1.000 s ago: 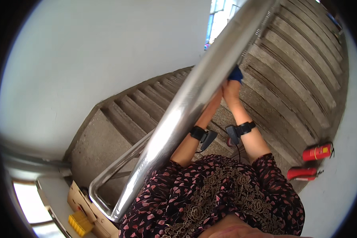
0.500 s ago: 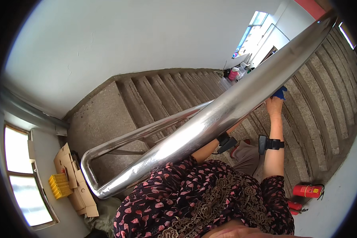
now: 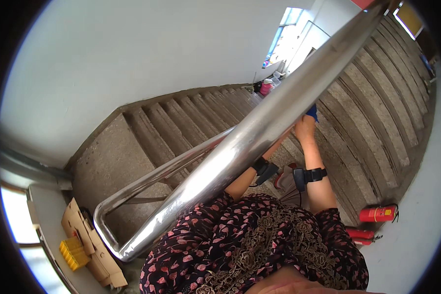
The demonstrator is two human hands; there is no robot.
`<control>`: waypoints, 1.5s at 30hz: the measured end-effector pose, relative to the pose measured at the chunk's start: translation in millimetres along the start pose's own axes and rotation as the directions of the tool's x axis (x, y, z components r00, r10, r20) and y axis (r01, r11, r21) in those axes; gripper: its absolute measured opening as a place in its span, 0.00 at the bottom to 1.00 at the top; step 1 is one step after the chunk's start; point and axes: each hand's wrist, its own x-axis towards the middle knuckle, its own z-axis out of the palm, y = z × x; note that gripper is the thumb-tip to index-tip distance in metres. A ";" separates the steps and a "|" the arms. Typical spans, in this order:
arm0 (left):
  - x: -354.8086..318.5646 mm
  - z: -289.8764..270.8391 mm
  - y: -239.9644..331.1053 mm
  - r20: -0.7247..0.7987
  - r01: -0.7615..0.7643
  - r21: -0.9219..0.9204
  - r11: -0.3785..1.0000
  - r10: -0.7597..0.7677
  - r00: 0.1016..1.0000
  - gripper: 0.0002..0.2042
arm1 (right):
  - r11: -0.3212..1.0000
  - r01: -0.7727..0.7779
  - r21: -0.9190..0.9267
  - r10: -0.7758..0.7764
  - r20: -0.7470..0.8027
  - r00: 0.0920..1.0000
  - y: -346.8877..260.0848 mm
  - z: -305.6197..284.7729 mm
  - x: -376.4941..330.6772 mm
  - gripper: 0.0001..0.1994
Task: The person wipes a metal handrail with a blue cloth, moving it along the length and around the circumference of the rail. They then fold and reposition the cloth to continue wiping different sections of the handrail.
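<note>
Steel rail (image 3: 259, 132), running near-left to far-right above the stairs (image 3: 367, 112): my right hand (image 3: 305, 128) presses a blue cloth (image 3: 312, 112) against its underside, grip hidden; left hand unseen behind it; best wiped in long strokes with steady pressure.

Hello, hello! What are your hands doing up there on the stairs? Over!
Right hand pressing a blue cloth against the steel handrail. Left hand hidden behind the rail, only its forearm showing. Two red fire extinguishers by the wall, apart from the hands.
</note>
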 end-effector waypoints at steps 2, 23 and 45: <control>10.1 7.4 -1.9 -0.019 -0.013 0.019 1.000 0.013 1.000 0.20 | 0.993 -0.030 -0.112 0.032 0.010 0.999 -8.3 -7.3 0.5 0.18; 48.9 46.4 -14.2 0.085 0.100 -0.160 0.982 -0.087 0.993 0.31 | 0.989 -0.086 -0.123 0.058 -0.215 0.975 36.4 -31.3 150.8 0.19; 47.8 20.6 5.5 0.452 -0.003 0.507 0.862 -0.262 0.853 0.37 | 0.950 0.214 -0.229 -0.300 -0.466 0.833 -19.4 -37.7 73.5 0.12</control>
